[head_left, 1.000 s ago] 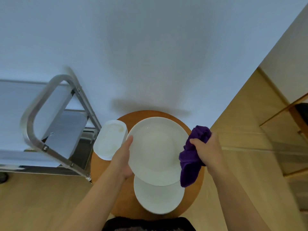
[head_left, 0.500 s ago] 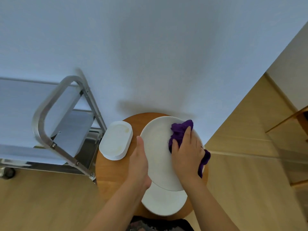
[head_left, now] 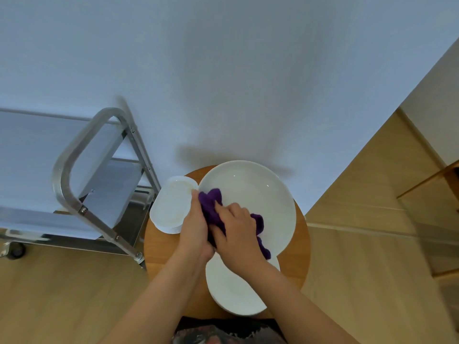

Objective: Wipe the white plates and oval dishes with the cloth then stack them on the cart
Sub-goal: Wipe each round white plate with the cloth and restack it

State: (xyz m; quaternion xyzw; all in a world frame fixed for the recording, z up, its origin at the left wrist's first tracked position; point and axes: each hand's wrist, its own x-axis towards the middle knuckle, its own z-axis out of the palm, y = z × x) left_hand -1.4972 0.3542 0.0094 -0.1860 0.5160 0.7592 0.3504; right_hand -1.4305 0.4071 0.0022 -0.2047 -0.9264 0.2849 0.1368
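Round wooden surface (head_left: 301, 234): set against a pale wall (head_left: 223, 70), wood floor (head_left: 62, 294) on both sides.

Metal cart (head_left: 99, 219): stands to the left of the surface, tubular handle loop toward the viewer, grey shelves behind it, one caster visible at far left. No dish is seen on its shelves.

Large white plate (head_left: 258, 194): round, held tilted above the surface, face toward the camera; it covers most of the surface's far half.

Left hand (head_left: 196, 232): grips the plate's left rim, thumb on the face.

Right hand (head_left: 238, 234): fingers curled, pressing a purple cloth (head_left: 211, 207) against the left part of the plate's face; loose cloth trails out to the right of the hand.

White oval dish (head_left: 171, 204): on the left edge of the surface, just beside the cart, long axis running near-to-far; partly hidden by the left hand.

Second white plate (head_left: 233, 294): on the near part of the surface, partly under both forearms; seems to top a small stack.

No writing or brand is legible.
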